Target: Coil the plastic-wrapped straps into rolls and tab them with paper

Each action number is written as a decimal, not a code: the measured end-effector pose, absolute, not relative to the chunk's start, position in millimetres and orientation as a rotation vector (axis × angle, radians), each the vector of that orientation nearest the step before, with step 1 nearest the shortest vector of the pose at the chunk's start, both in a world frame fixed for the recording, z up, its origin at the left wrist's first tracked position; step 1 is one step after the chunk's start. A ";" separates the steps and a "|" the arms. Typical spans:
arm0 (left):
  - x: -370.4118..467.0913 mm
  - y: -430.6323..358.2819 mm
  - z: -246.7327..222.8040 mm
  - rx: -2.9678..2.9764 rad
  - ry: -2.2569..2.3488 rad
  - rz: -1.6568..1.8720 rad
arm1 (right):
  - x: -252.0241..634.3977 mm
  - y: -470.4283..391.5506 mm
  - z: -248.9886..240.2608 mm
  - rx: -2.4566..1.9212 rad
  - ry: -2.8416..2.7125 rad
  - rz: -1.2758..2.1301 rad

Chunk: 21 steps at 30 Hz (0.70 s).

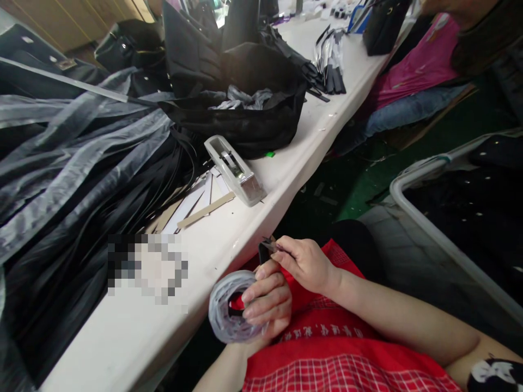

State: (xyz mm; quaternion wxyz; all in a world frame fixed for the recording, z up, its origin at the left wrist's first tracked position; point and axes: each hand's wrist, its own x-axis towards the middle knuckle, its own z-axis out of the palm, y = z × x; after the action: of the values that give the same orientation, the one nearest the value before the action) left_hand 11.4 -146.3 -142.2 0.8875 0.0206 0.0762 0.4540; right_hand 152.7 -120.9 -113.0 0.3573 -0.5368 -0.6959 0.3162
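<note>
My left hand [269,299] is closed around a coiled strap wrapped in clear plastic [220,313], held over my lap beside the table edge. A black strap end [264,253] sticks up above its fingers. My right hand [308,265] meets it there, closed on small thread snips [269,245] whose dark pointed tips show by that black end. The palm hides the snips' handles. Whether the blades touch the strap cannot be made out.
A grey tape dispenser [235,171] stands on the white table [204,261] near cardboard strips [206,211]. Black straps in plastic [102,158] pile up at left, behind them black bags [196,60]. A person in pink [420,60] sits at right, near a white-framed cart [408,204].
</note>
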 end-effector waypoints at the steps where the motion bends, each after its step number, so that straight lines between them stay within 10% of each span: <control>1: 12.4 -146.5 -138.8 -0.045 0.087 0.927 | 153.7 -121.9 -112.1 -1.399 -1.780 0.820; 21: 16.4 -158.2 -137.3 -0.242 0.064 0.848 | 170.9 -139.7 -109.4 -1.445 -1.793 0.699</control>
State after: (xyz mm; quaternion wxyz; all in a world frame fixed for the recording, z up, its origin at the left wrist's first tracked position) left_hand 16.4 -158.2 -137.3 0.9038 -0.1169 0.0309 0.4105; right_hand 170.9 -139.7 -109.4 0.3592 -0.5604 -0.6953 0.2710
